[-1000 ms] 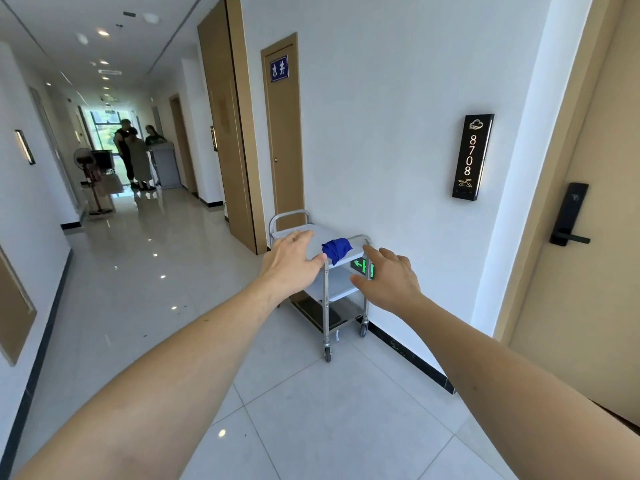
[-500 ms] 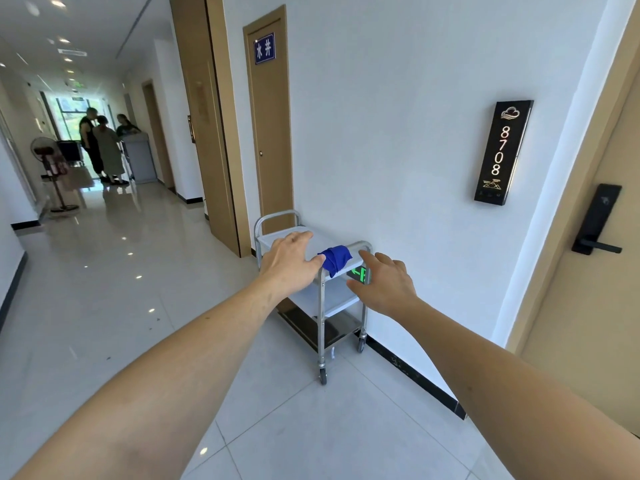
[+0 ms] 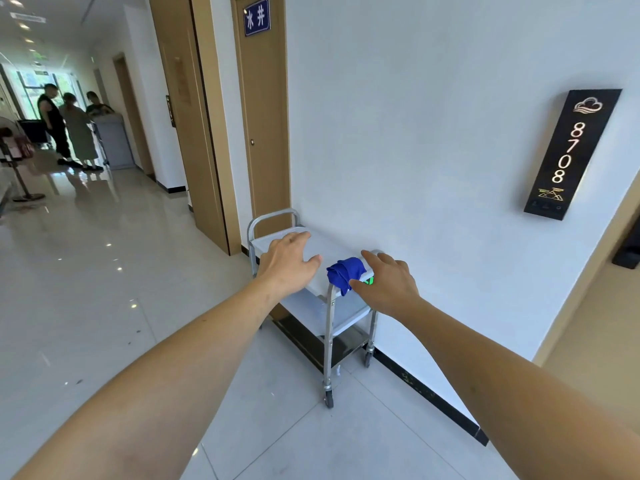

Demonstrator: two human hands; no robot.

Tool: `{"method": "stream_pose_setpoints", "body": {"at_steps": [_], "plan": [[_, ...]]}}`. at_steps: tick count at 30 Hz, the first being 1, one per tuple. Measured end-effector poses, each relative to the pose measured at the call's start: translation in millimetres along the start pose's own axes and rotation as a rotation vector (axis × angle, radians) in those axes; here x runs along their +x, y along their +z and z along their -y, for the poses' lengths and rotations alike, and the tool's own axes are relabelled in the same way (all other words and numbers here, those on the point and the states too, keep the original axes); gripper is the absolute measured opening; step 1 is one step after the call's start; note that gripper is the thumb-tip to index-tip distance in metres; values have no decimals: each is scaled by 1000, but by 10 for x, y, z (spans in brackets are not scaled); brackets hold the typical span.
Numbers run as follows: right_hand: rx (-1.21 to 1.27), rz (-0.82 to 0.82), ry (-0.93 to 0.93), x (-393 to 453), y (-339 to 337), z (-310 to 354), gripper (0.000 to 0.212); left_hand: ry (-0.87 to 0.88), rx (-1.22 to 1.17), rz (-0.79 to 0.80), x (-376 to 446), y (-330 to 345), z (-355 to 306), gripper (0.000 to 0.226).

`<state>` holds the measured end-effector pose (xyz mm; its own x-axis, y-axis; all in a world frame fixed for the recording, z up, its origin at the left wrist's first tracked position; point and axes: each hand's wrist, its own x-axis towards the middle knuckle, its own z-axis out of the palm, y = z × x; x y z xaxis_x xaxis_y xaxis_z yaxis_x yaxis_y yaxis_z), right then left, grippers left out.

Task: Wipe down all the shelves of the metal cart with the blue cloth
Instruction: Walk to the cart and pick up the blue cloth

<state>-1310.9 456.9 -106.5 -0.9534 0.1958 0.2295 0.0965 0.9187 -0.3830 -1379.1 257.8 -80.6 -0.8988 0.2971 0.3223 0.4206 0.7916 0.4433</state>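
Cart [image 3: 346, 327]: 3 shelves, 1 blue cloth [image 3: 344, 273] on handle; 2 hands outstretched.

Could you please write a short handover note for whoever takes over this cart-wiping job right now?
Left hand: open, held out towards the top shelf of the silver metal three-shelf cart; contact cannot be told.
Right hand: open, reaching beside the crumpled blue cloth, no grip on it yet.
The cloth is draped over the cart's near handle rail. The cart stands against the white wall in a corridor.
Done: nothing wiped, as far as the view shows.
Left: pick up the cloth, wipe the top, middle and bottom shelves.
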Motion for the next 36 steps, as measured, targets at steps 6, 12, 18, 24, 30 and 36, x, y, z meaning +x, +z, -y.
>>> {"method": "stream_pose_setpoints", "body": {"at_steps": [6, 12, 18, 24, 30, 36], "plan": [[17, 41, -5, 597, 387, -55, 67, -20, -2, 45, 519, 384, 314, 63], [20, 56, 6, 1300, 733, -347, 66, -23, 12, 77, 1201, 832, 501, 64], [40, 91, 29, 2098, 1046, -746, 63, -25, 55, 122, 1999, 1374, 544, 63], [40, 165, 52, 2874, 1325, -1103, 61, -39, 83, 182, 2768, 1898, 581, 62], [41, 241, 88, 3388, 1659, -1370, 62, -79, 112, 238, 3263, 2327, 767, 61], [39, 336, 135, 3739, 2083, -1433, 54, -105, 71, 314, 3555, 2684, 1102, 61]]}}
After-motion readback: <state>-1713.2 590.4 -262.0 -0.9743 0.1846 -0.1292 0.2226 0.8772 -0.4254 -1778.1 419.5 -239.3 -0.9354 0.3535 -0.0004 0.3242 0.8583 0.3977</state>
